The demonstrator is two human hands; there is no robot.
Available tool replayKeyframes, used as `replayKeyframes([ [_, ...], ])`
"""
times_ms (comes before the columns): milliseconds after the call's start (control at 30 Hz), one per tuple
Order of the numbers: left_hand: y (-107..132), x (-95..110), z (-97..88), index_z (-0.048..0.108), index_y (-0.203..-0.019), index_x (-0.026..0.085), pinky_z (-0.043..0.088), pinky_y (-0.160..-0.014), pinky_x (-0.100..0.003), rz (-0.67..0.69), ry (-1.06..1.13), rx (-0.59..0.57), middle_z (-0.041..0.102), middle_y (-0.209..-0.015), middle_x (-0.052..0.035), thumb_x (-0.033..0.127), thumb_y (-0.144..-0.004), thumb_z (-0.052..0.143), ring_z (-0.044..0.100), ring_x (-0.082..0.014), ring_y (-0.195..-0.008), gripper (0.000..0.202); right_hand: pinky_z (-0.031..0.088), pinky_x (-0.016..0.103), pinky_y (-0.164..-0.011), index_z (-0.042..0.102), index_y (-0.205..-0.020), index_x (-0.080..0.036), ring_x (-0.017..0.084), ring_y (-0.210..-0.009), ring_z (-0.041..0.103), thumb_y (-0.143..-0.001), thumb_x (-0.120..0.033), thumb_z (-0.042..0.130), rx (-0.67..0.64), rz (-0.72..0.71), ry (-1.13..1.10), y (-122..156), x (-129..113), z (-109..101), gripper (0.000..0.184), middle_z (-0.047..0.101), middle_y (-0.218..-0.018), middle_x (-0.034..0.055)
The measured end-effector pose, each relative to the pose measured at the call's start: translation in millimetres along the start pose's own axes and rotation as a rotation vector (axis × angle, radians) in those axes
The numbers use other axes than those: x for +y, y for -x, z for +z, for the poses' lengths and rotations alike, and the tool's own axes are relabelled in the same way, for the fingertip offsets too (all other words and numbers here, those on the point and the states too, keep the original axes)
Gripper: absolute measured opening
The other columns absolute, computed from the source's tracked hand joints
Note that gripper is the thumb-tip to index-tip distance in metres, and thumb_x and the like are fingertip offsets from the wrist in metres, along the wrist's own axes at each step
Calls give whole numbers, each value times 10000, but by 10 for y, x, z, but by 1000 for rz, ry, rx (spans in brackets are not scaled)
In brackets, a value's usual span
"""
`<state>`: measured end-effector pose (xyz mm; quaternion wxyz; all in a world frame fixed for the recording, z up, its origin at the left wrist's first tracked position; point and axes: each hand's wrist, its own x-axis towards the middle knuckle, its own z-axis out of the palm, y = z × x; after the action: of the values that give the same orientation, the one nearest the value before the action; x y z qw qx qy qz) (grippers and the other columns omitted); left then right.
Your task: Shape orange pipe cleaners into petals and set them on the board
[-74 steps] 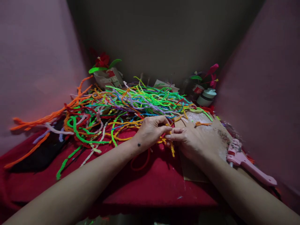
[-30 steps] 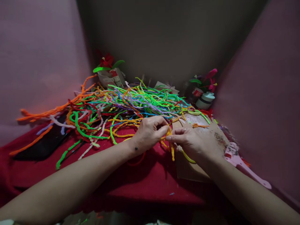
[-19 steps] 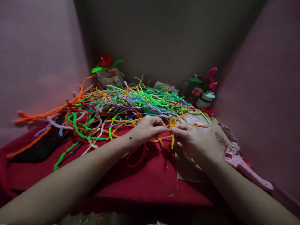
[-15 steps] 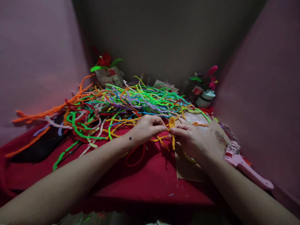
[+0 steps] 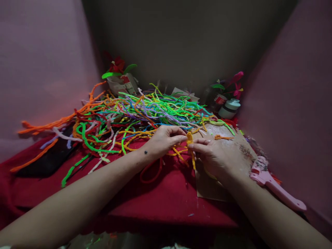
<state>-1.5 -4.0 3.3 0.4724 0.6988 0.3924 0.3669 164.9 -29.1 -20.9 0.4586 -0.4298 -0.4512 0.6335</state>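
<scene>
A yellow-orange pipe cleaner [image 5: 190,139], folded into a narrow upright loop with a tail hanging below, is between my two hands. My left hand [image 5: 166,140] pinches it from the left near the top, thumb and forefinger together. Lower on its right side, my right hand [image 5: 211,152] grips it between thumb and fingers. More orange pipe cleaners [image 5: 180,157] lie on the red cloth just behind and below my fingers. A red pipe cleaner loop [image 5: 151,180] rests under my left wrist.
A large heap of multicoloured pipe cleaners [image 5: 155,109] spreads across the back of the red cloth [image 5: 166,204]. Cardboard [image 5: 211,188] lies under my right hand, a pink-handled tool [image 5: 277,190] to its right. Pipe-cleaner flowers [image 5: 118,65] and a white jar [image 5: 229,108] stand behind.
The rounded loop in my fingers now looks narrower and flatter. My left fingertips have moved up slightly along it, and the view has shifted a little.
</scene>
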Motion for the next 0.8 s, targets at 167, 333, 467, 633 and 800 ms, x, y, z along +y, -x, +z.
replayKeyframes([
  [167,20,-33,-7,602,-713,105,335,-559,-202,27,45,-36,510,-604,26,248,-755,535,420,-70,-555,163,333,231,-482,567,-534,-156,74,-448,445,-567,-140,688,-56,61,-126,-7,35,-7,127,538,-490,-39],
  [333,39,-2,-35,550,-762,129,338,-549,-196,36,154,-162,476,-612,38,295,-781,510,411,-67,-544,171,371,251,-447,591,-603,-140,102,-404,468,-609,-153,608,-203,148,-201,18,-35,-2,23,561,-481,6],
  [467,46,26,-31,522,-741,139,333,-534,-197,76,22,-149,461,-620,36,279,-789,479,406,-70,-543,155,356,224,-425,581,-580,-137,83,-389,445,-582,-154,613,-242,206,-255,28,-48,-15,37,549,-465,4],
  [633,51,-40,17,500,-702,150,364,-601,-212,386,-445,25,499,-679,2,171,-793,434,446,-96,-625,115,352,207,-436,599,-586,-131,78,-412,455,-563,-148,612,-224,258,-294,9,-25,-17,32,545,-469,3],
  [800,35,-92,-39,493,-732,153,374,-623,-257,640,-914,152,505,-718,-47,150,-792,394,453,-147,-667,115,353,226,-437,588,-551,-133,89,-411,448,-575,-162,600,-261,238,-266,18,-11,-47,40,537,-454,11],
])
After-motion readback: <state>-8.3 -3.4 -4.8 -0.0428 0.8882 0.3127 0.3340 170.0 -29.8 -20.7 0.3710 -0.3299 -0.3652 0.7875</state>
